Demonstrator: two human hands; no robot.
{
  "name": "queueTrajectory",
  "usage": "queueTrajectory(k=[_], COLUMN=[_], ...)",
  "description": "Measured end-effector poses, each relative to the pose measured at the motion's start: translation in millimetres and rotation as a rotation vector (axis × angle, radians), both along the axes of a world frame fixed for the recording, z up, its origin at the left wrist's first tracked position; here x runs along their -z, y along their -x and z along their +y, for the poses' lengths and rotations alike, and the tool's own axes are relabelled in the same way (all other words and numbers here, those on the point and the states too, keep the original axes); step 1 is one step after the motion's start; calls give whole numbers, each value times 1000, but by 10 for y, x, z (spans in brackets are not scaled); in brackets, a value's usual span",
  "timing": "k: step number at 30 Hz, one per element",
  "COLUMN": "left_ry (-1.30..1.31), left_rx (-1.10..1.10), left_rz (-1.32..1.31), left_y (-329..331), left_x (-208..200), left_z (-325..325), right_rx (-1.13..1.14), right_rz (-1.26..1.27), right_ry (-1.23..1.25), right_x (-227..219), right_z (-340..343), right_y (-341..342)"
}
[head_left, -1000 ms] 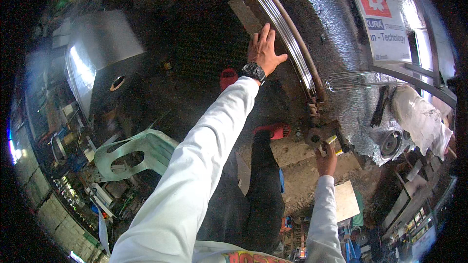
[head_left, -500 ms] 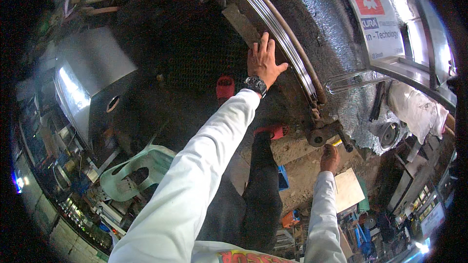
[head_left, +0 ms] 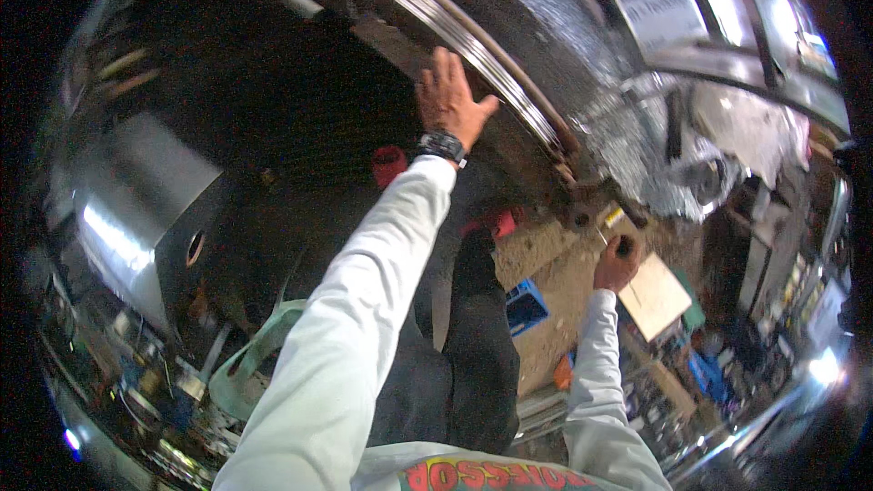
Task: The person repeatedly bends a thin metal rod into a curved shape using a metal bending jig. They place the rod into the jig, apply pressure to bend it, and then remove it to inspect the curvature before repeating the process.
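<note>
My left hand (head_left: pixel 452 107), with a dark watch at its wrist, is open with its fingers spread. It lies beside a bundle of shiny metal rods (head_left: pixel 455 41), near the end of a flat dull bar (head_left: pixel 391 44). Lower right, my right hand (head_left: pixel 620 264) is closed, its fingers curled. A small yellow-and-white piece (head_left: pixel 615 217) shows just beyond those fingers, close to a dark metal fitting (head_left: pixel 582 215) at the near end of the rods. Blur hides what exactly the right hand holds.
A wrapped silvery sheet (head_left: pixel 637 141) and a white bag (head_left: pixel 750 127) lie to the right. A pale board (head_left: pixel 655 298) and a blue box (head_left: pixel 526 307) are near the right forearm. Left are a sheet-metal housing (head_left: pixel 136 209) and a pale green chair (head_left: pixel 245 368).
The whole view has shifted, so the rods and bench sit further up and left. My right hand has drawn back slightly from the metal fitting. The left hand stays beside the rods.
</note>
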State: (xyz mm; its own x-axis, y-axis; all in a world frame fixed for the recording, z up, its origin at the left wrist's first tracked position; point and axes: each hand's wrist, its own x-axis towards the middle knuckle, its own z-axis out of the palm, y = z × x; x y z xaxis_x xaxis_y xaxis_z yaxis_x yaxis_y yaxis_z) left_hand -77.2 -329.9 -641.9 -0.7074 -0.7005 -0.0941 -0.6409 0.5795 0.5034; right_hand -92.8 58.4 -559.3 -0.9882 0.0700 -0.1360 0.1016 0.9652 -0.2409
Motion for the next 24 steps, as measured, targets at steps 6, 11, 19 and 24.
queueTrajectory(k=[6, 11, 19, 24], left_ry=[-11, 27, -42, -44], left_rx=[63, 146, 203, 200], left_rz=[109, -22, -80, -47], left_y=[67, 121, 159, 160], left_x=[-49, -121, -171, -169], left_z=[-40, -97, -197, -231], right_rx=[-457, -506, 457, 593], right_rz=[-42, -272, -656, -923], right_ry=[121, -192, 449, 471], right_x=[-444, -353, -81, 57], right_z=[-1301, -1312, -1288, -1021], right_y=[195, 376, 384, 484])
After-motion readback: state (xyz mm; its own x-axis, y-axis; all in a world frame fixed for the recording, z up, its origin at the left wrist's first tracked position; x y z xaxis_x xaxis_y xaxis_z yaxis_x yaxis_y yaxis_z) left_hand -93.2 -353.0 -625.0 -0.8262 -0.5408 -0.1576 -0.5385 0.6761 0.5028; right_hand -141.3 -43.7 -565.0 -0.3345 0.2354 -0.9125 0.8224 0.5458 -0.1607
